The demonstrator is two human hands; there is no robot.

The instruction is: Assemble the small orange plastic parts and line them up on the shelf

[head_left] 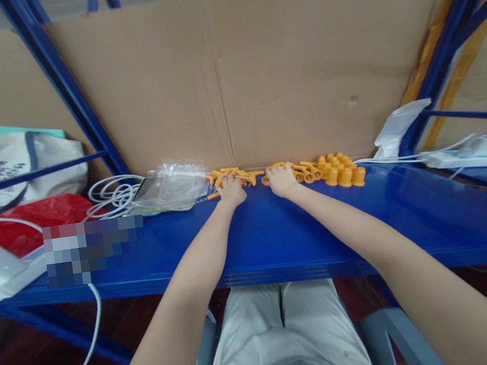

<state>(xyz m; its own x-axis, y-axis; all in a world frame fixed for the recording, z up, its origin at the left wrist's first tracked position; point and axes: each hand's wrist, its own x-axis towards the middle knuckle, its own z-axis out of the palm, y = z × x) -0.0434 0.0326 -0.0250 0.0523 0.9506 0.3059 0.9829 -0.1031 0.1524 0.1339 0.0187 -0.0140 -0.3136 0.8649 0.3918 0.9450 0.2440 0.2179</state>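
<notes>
Our left hand (231, 190) covers orange, forked plastic pieces (252, 177) on the far side of the glossy blue tabletop (273, 238); our right hand (282, 181), set apart, lies nearer the orange, ring-ended plastic sticks (315, 171), which slant from far left to near right. We cannot tell whether either grips.

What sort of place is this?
Looks like a makeshift workstation, perhaps in a workshop or storeroom: a glossy blue shelf deck serves as a bench, a tall brown cardboard sheet stands behind it, and small orange cup-shaped pieces stand grouped at the back.
</notes>
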